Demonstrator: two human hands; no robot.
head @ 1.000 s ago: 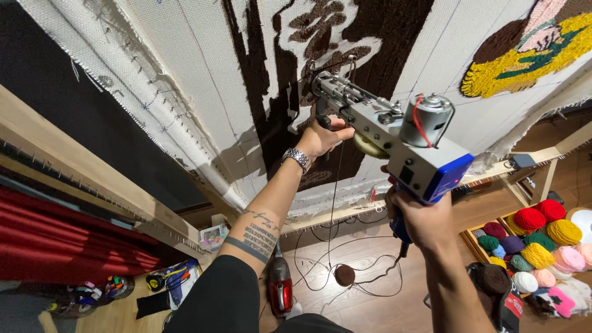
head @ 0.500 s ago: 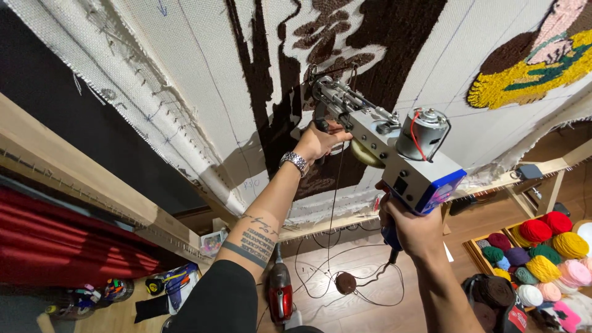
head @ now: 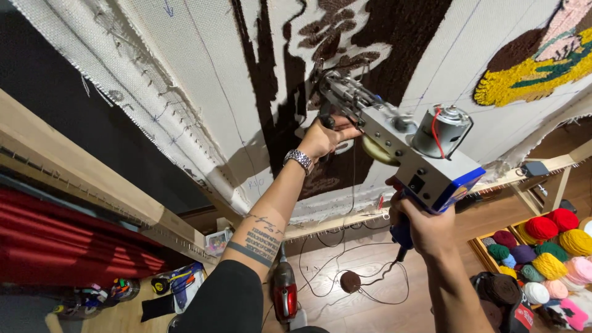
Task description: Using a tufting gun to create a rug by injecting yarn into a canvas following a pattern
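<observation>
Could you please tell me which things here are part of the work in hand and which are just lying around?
In use:
left hand on the front handle
right hand on the rear grip
tufting gun
stretched cloth
brown yarn ball

Lying about:
coloured yarn balls
red tool on the floor

Stretched backing cloth (head: 203, 92) walling off everything ahead, tufting gun (head: 401, 148) filling the gap between left hand (head: 324, 137) and right hand (head: 425, 225), wooden frame rail (head: 80, 185) blocking the left, open air below the arms, cables (head: 336, 271) strewn over the floor (head: 364, 308), yarn balls (head: 549, 253) crowding lower right
</observation>
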